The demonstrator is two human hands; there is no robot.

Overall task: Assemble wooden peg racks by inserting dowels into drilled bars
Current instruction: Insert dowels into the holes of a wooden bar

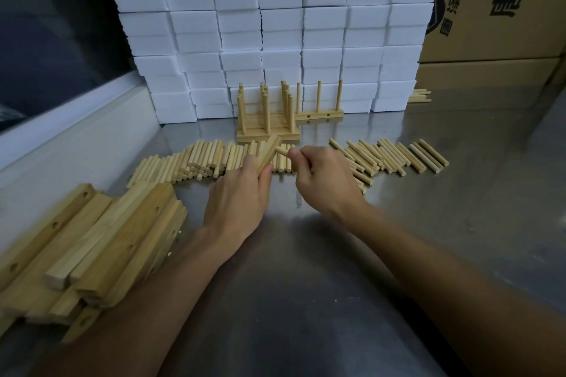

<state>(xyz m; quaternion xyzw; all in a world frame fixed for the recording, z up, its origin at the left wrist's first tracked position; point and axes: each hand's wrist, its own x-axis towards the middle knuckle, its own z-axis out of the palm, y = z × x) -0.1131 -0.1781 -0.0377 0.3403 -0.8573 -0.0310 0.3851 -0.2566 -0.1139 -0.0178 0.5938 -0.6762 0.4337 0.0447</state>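
My left hand (242, 196) grips a drilled wooden bar (269, 151), held tilted with its far end raised. My right hand (324, 177) pinches a short dowel (281, 150) whose tip points at the side of the bar and touches it. Behind the hands a long row of loose dowels (202, 159) lies across the metal table, continuing to the right (395, 156). Several finished peg racks (268, 119) with upright dowels stand farther back. A pile of drilled bars (101, 242) lies at the near left.
A wall of stacked white foam blocks (275, 24) rises behind the racks. Cardboard boxes (496, 9) stand at the far right, with a few more dowels (419, 96) at their foot. The steel table (306, 300) has a raised white ledge (76, 131) along its left.
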